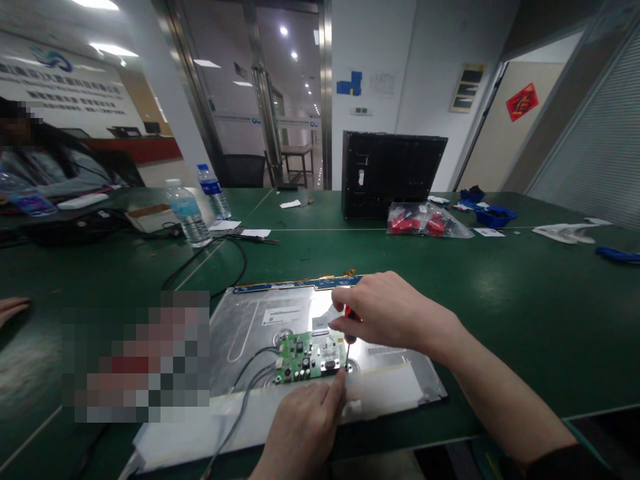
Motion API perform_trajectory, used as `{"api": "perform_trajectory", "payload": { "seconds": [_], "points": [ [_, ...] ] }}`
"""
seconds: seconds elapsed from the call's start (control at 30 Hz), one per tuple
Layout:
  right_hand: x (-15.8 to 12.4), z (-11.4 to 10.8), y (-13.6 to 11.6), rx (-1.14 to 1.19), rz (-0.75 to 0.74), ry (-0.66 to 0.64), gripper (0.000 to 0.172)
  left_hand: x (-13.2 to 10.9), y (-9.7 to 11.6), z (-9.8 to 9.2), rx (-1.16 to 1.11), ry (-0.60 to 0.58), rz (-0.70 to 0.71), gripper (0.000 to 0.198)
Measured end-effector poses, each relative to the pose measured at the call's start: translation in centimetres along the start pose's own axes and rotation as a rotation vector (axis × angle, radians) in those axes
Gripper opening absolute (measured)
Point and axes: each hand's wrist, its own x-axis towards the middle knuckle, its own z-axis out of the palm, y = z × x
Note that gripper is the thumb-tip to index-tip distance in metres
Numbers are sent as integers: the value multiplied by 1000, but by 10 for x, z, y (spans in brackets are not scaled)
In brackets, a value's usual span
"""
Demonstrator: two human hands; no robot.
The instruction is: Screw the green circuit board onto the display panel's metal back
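A silver display panel [260,320] lies flat on the green table [500,300] in front of me, back side up. A small green circuit board [305,355] with grey cables sits on it. My right hand [395,310] is closed around a red-handled screwdriver [351,333], whose tip stands upright at the board's right edge. My left hand [300,427] rests at the panel's near edge. Its fingers are curled, and one fingertip touches the panel beside the screwdriver tip.
A black monitor casing [390,170] stands upright at the back. Beside it lie a plastic bag of red parts [425,221] and blue items [493,213]. Two water bottles [190,213] stand at the left, near a seated person [45,160]. Another person's fingers [13,308] rest at far left.
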Motion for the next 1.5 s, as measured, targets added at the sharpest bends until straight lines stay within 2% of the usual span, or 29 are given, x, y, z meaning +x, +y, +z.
{"api": "perform_trajectory", "payload": {
  "seconds": [0.03, 0.13, 0.37, 0.43, 0.53, 0.67, 0.83, 0.9, 1.0, 1.13, 1.27, 1.43, 1.5],
  "points": [
    [-1, 0, 1, 11, -23, 8, 18, 0, 0, 0, 4, 4, 0, 30],
    [-4, -1, 3, 39, -50, 1, 25, 0, 0, 0, 5, 18, 5, 30],
    [1, 0, 0, -11, 73, -36, 44, 2, 0, -3, -14, 18, 16, 32],
    [2, -1, -1, -15, 56, -36, 38, 2, -1, -3, -11, 14, 13, 32],
    [-2, -2, -1, 5, 3, -13, 19, 3, -1, -2, -1, 22, 13, 32],
    [-6, -1, 1, 45, -37, 7, 26, 2, -1, -2, 14, 20, 17, 32],
    [-1, 0, 1, 36, 24, -10, 41, 1, 0, -3, 6, 13, 20, 33],
    [-1, 0, 1, 41, 18, -23, 37, 1, -1, -2, 10, 9, 17, 34],
    [-3, -1, 3, 37, -19, 0, 16, 0, -1, -1, 12, 6, 10, 34],
    [-6, -1, 5, 36, -39, 18, 23, -1, -1, 0, 10, 12, 13, 33],
    [-1, 0, 3, 15, 25, -12, 34, -2, -1, 1, -4, -15, 12, 32],
    [-2, 1, 2, 13, -25, 18, 19, -3, -1, 0, -11, -24, -5, 30],
    [-5, 0, 2, 17, -36, 18, 24, -2, -1, 0, -7, -16, 3, 30]
  ]
}}
